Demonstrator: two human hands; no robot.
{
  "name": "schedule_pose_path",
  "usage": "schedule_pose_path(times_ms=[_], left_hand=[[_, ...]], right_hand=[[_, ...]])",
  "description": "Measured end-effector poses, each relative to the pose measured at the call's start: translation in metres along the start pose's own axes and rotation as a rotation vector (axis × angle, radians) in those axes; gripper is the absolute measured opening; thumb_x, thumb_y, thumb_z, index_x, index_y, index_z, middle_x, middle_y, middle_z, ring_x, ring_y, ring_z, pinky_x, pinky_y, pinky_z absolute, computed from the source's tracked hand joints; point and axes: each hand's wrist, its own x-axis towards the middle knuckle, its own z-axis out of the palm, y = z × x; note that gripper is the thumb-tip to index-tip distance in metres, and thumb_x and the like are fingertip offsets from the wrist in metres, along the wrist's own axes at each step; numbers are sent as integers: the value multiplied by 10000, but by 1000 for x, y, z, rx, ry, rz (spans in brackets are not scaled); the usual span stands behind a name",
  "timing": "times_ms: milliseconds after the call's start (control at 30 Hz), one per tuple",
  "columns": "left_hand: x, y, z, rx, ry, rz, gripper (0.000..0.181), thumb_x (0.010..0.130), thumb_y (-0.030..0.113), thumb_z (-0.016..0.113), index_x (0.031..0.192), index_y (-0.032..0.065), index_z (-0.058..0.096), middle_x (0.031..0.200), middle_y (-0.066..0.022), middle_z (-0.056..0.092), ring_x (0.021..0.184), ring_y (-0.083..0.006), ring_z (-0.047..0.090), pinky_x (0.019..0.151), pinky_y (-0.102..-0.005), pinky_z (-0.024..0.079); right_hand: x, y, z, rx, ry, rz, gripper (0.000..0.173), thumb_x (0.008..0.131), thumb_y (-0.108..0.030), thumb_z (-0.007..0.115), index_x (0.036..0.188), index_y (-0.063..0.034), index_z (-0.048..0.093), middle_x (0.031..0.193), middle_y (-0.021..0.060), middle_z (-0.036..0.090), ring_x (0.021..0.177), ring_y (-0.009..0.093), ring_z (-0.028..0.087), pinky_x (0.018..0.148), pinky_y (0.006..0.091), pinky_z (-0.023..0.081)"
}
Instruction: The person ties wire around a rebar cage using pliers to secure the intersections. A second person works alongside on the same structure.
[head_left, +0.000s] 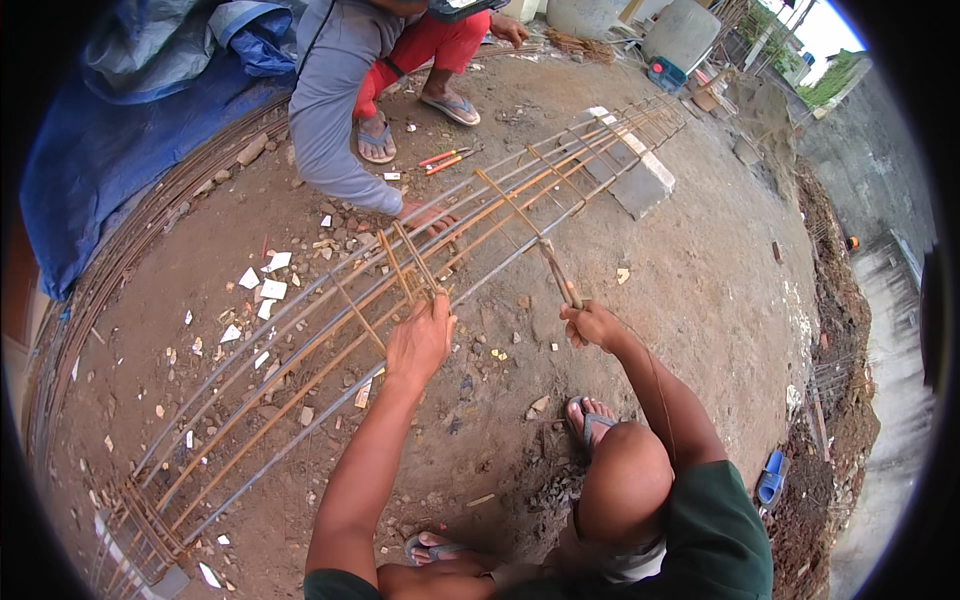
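A long rebar cage (315, 427) runs diagonally before me, its lengthwise bars joined by square stirrups. My left hand (420, 341) grips the near side of a pair of rusty stirrups (415, 259) standing close together across the bars. In my right hand (594, 326) are the handles of tying pincers (556, 268). Their jaws meet the near lower corner of another stirrup (508, 201), at the nearest long bar; the tie itself is too small to make out. A thin wire (660, 397) hangs along my right forearm.
A co-worker's hand (429, 217) reaches to the cage's far side. Concrete blocks (637, 176) prop its far end. Orange-handled pliers (450, 161), white tile shards (274, 289) and stones lie on the dirt. Long rods and a blue tarp (150, 150) are at left.
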Motion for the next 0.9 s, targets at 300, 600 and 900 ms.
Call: schedule_pose_path(times_ms=[300,600,900], left_hand=[[-5,-5,6,-61,45,55,403,970,217,702,1279,38,517,1008,-211,681,876,-409,718,715,-504,596],[2,10,-5,10,-85,-8,474,1003,261,659,1391,33,509,1084,-210,686,959,-401,720,774,-486,607],[-7,15,-2,84,-80,-101,500,1006,278,673,1457,91,564,1087,-151,711,990,-351,708,819,-487,591]], right_hand=[[-5,-26,-41,85,-79,164,475,1066,-428,586,1080,42,654,849,116,724,685,177,656,522,337,474],[16,16,-25,-320,243,-72,541,1049,-497,606,844,-3,692,627,41,576,545,153,582,517,338,485],[18,36,27,60,151,-171,470,1056,-438,609,959,19,664,656,148,600,638,289,615,613,438,491]])
